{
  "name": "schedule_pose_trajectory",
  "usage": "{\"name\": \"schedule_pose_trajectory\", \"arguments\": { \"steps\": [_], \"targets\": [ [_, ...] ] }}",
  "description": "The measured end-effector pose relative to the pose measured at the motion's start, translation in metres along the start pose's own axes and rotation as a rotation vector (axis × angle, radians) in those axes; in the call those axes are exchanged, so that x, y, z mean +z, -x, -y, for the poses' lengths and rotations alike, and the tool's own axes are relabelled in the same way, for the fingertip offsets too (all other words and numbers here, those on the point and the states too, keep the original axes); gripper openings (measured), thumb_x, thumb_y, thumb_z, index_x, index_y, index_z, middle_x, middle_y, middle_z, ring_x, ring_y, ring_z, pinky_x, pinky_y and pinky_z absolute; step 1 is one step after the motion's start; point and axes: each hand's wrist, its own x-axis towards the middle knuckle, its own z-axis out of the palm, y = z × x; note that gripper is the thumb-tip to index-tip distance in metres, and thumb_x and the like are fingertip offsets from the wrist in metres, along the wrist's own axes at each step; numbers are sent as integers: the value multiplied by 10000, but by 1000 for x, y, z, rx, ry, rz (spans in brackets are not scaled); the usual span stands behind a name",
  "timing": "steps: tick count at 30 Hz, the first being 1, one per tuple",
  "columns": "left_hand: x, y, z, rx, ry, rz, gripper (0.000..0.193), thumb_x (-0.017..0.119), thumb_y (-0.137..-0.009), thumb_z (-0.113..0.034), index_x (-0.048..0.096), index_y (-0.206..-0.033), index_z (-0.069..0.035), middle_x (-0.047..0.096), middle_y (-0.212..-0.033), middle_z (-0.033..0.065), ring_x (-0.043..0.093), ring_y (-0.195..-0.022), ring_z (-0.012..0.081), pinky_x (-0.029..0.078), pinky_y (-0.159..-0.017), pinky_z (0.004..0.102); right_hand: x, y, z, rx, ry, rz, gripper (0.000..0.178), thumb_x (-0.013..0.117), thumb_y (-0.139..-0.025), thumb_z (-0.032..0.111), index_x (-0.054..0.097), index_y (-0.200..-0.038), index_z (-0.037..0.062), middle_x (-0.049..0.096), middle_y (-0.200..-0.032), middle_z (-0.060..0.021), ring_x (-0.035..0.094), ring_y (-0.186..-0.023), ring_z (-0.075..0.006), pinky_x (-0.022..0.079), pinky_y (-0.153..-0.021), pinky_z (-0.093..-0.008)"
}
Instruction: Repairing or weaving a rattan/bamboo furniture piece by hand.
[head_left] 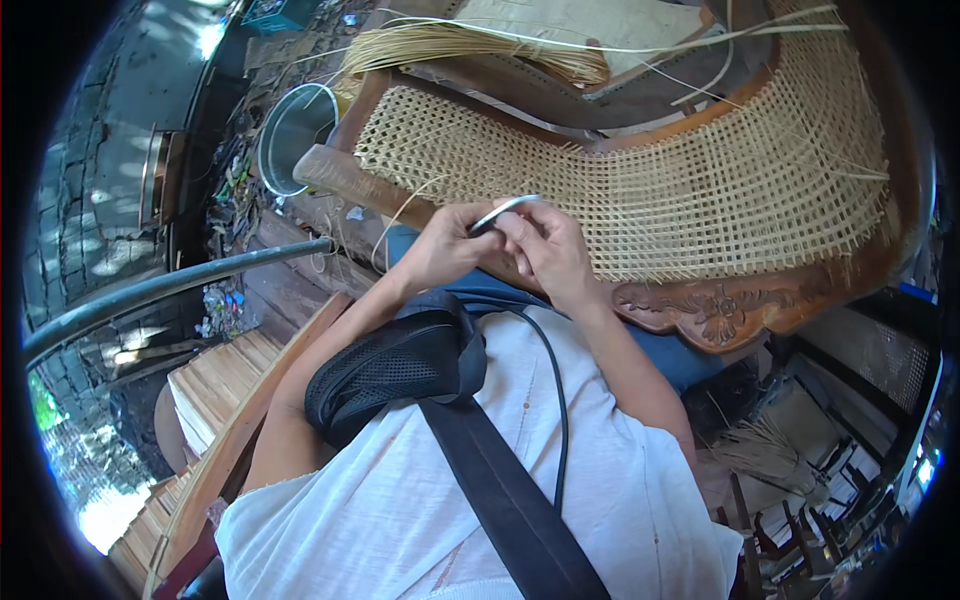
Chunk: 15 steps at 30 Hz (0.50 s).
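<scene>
In front of my chest, both hands meet at the near edge of a woven cane panel set in a carved wooden frame. Between them is a thin, slightly curved strip-like object, white along most of its length and dark toward its lower left end. My left hand is closed around that dark end. My right hand is closed too, its fingers bent against the object and touching the left fingers. The exact kind of object is hidden by the fingers. A loose cane strand curls beside my left hand.
A bundle of cane strands rests across the far frame parts. A pale bucket stands at the far left, near a metal pipe. Striped wooden furniture is at my left; tools and clutter lie at lower right.
</scene>
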Motion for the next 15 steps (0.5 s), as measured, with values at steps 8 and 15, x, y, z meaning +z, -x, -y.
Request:
{"name": "schedule_pose_trajectory", "arguments": {
  "steps": [8, 15],
  "targets": [
    [-30, 23, 10, 257, -1342, -534, 58, 624, -831, -109, 628, -850, -55, 647, -999, 74, 577, -1038, 300, 416, -886, 470, -43, -23, 7, -224, -460, -482, 181, 557, -1001, 301, 594, -982, 125, 638, -791, -18, 588, -704, -83, 477, -591, -247],
    [-91, 46, 36, 256, -1455, -508, 172, 596, -829, -50, 574, -1000, -41, 587, -990, 133, 555, -1005, 301, 416, -848, 446, -79, -18, 2, -114, -429, -196, 159, 507, -1018, 250, 561, -980, 105, 615, -751, -35, 592, -605, -127, 500, -557, -273]
  ]
}}
